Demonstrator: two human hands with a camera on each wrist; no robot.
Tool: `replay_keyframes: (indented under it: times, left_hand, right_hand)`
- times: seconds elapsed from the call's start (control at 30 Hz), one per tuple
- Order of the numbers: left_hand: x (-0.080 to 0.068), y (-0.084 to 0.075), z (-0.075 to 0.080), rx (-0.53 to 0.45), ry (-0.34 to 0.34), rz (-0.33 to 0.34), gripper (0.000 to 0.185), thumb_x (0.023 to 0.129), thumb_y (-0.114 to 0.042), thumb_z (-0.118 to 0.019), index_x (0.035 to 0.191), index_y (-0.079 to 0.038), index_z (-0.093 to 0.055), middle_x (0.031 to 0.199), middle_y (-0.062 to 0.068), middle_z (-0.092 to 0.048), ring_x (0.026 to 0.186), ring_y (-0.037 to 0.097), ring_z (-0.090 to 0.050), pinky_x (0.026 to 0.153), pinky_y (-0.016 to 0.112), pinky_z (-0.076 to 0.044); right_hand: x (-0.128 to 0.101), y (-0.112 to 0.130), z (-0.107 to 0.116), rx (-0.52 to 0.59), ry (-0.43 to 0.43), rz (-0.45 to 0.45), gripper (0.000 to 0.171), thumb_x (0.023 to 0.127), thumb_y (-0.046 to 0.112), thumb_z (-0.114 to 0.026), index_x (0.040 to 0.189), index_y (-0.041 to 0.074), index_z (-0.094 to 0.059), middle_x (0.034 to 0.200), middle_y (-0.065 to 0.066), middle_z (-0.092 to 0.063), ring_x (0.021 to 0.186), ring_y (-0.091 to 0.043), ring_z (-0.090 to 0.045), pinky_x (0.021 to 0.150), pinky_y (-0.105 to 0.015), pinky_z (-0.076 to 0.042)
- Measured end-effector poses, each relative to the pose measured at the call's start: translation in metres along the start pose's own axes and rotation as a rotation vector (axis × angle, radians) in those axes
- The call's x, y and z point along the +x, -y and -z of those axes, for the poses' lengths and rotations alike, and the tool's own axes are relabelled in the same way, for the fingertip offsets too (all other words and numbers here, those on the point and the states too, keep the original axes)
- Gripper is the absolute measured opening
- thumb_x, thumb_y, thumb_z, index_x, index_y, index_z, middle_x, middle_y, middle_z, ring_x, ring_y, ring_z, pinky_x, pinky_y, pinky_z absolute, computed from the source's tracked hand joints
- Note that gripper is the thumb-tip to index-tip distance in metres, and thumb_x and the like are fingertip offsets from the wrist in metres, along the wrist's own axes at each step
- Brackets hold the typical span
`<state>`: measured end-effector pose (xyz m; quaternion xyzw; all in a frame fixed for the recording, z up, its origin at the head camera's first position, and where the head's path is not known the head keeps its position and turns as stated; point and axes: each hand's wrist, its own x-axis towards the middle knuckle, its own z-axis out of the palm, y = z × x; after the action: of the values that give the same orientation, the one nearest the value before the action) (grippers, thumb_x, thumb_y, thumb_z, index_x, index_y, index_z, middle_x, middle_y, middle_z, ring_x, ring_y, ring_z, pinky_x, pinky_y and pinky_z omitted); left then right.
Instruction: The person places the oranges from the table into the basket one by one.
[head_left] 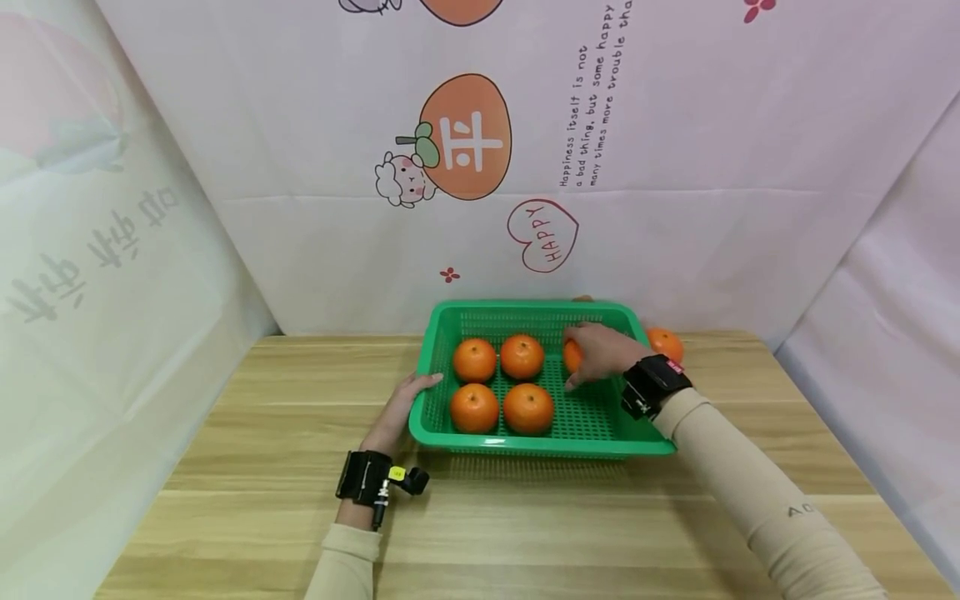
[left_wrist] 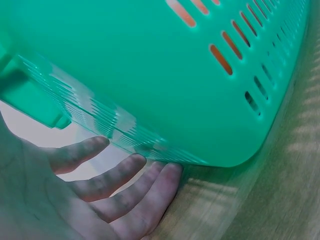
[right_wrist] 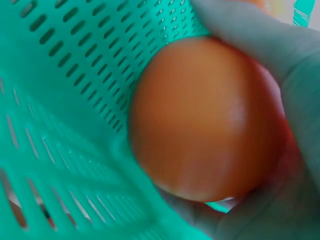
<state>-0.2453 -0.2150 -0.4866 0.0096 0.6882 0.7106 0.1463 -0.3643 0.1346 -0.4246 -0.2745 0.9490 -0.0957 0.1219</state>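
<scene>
While the left hand (head_left: 397, 414) lies flat on the wooden table (head_left: 247, 500), its straight fingers (left_wrist: 120, 175) press against the left outer wall of the green basket (head_left: 540, 446); nothing gripped. Black wrist camera strapped on just behind it. Basket sits mid-table, flat on its base. Inside, left half: four oranges in a two-by-two block, front pair (head_left: 474, 407) (head_left: 528, 407) touching, back pair (head_left: 474, 360) (head_left: 522, 356) just beside each other. Right hand (head_left: 600, 352) is over the basket's back-right part, fingers curled round a fifth orange (right_wrist: 205, 120), held low near the mesh floor; cannot tell if it touches. Right forearm crosses the basket's right rim. Further back, a sixth orange (head_left: 665, 343) rests on the table outside the basket, near its back-right corner. Printed cloth backdrop (head_left: 675, 167) behind.
</scene>
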Motion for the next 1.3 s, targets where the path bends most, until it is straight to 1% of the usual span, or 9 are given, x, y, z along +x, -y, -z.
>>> replay_keyframes:
  times: [0.1,0.23,0.4,0.57,0.63,0.73,0.97,1.13,1.3]
  left_hand:
    - [0.000,0.000,0.000,-0.012,0.004,-0.006,0.073,0.105,-0.046,-0.049,0.168,-0.019,-0.023,0.167,0.013,-0.041,0.150,0.030,-0.046,0.121,0.049,-0.043]
    - [0.000,0.000,-0.001,-0.017,-0.005,-0.009,0.074,0.105,-0.046,-0.051,0.168,-0.019,-0.024,0.167,0.012,-0.042,0.150,0.031,-0.046,0.121,0.050,-0.043]
    - [-0.002,0.000,-0.002,-0.018,-0.016,0.000,0.073,0.104,-0.047,-0.052,0.167,-0.021,-0.025,0.165,0.010,-0.045,0.148,0.028,-0.048,0.120,0.049,-0.044]
    - [-0.002,0.001,-0.001,-0.019,-0.017,0.009,0.073,0.103,-0.047,-0.053,0.167,-0.021,-0.027,0.166,0.010,-0.044,0.148,0.028,-0.047,0.121,0.049,-0.043]
    - [-0.003,0.001,-0.001,-0.018,-0.021,0.010,0.073,0.103,-0.047,-0.053,0.166,-0.021,-0.029,0.165,0.010,-0.045,0.148,0.028,-0.048,0.121,0.050,-0.044]
    - [-0.003,0.001,-0.001,-0.017,-0.022,0.012,0.073,0.103,-0.048,-0.053,0.166,-0.021,-0.029,0.165,0.010,-0.045,0.148,0.027,-0.048,0.121,0.049,-0.044]
    - [-0.002,0.001,-0.002,-0.022,-0.014,0.009,0.074,0.103,-0.048,-0.053,0.167,-0.022,-0.027,0.167,0.009,-0.043,0.150,0.028,-0.045,0.123,0.050,-0.041]
    - [-0.001,0.000,-0.002,-0.025,-0.011,-0.002,0.075,0.103,-0.048,-0.053,0.167,-0.021,-0.025,0.168,0.008,-0.040,0.154,0.029,-0.042,0.125,0.051,-0.039]
    - [-0.001,-0.001,-0.002,-0.024,-0.013,0.002,0.074,0.103,-0.048,-0.053,0.167,-0.021,-0.026,0.167,0.009,-0.042,0.153,0.029,-0.043,0.124,0.051,-0.040]
  right_hand:
    - [0.000,0.000,-0.001,-0.015,-0.007,-0.003,0.081,0.080,0.037,-0.092,0.144,0.003,-0.057,0.137,-0.021,-0.062,0.113,-0.034,-0.061,0.092,-0.049,-0.056]
    - [-0.001,0.002,-0.002,-0.050,0.000,-0.010,0.080,0.080,0.034,-0.093,0.144,0.002,-0.057,0.142,-0.025,-0.059,0.124,-0.041,-0.059,0.099,-0.054,-0.055]
    - [-0.002,0.005,-0.006,-0.104,0.010,-0.021,0.081,0.079,0.032,-0.093,0.146,0.003,-0.057,0.148,-0.029,-0.055,0.137,-0.050,-0.051,0.105,-0.060,-0.053]
    - [-0.002,0.007,-0.009,-0.154,0.000,-0.021,0.085,0.077,0.031,-0.095,0.148,0.003,-0.056,0.153,-0.032,-0.050,0.145,-0.056,-0.042,0.113,-0.066,-0.045]
    - [-0.002,0.007,-0.010,-0.167,-0.004,-0.027,0.086,0.077,0.031,-0.095,0.148,0.003,-0.056,0.154,-0.033,-0.048,0.146,-0.058,-0.039,0.114,-0.068,-0.043]
    - [-0.002,0.008,-0.012,-0.179,-0.009,-0.034,0.086,0.076,0.031,-0.095,0.148,0.003,-0.056,0.154,-0.034,-0.047,0.146,-0.060,-0.038,0.111,-0.068,-0.046]
    - [-0.001,0.007,-0.012,-0.198,-0.022,-0.043,0.086,0.075,0.035,-0.096,0.146,0.004,-0.058,0.150,-0.034,-0.050,0.140,-0.062,-0.043,0.102,-0.066,-0.053]
    - [-0.001,0.007,-0.011,-0.201,-0.020,-0.052,0.089,0.076,0.036,-0.095,0.148,0.004,-0.055,0.153,-0.035,-0.046,0.142,-0.063,-0.041,0.103,-0.067,-0.052]
    - [-0.002,0.008,-0.011,-0.198,-0.020,-0.054,0.091,0.077,0.037,-0.094,0.150,0.003,-0.053,0.155,-0.036,-0.044,0.143,-0.063,-0.039,0.105,-0.068,-0.051]
